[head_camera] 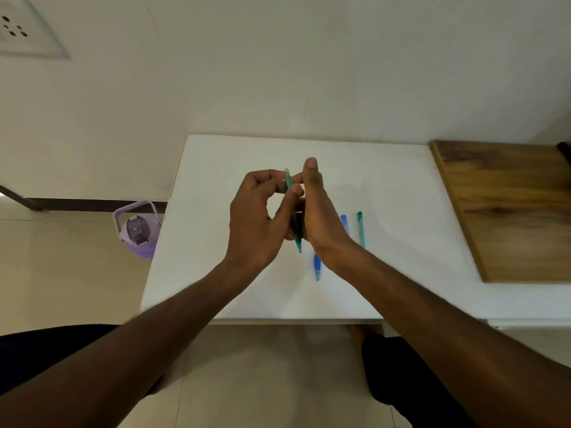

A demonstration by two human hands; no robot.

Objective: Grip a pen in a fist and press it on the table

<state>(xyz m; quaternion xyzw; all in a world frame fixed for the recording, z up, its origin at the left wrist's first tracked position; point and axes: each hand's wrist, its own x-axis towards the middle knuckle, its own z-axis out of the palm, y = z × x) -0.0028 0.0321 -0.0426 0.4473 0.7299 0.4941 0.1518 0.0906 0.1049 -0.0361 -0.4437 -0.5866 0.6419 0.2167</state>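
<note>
Both hands meet above the middle of a white table (216, 273). A teal pen (298, 244) stands nearly upright between them, its tip pointing down toward me. My left hand (256, 217) pinches the pen's upper end with thumb and fingertips. My right hand (321, 217) wraps the pen's lower shaft, thumb pointing up. On the table lie a blue pen (317, 267), partly hidden under my right wrist, and a second teal pen (361, 228) just right of it.
A wooden board (509, 211) lies on the table's right end. On the floor to the left of the table stands a purple water bottle (137, 233). A wall with a socket plate (24, 29) rises behind the table. My dark-clothed knees are below.
</note>
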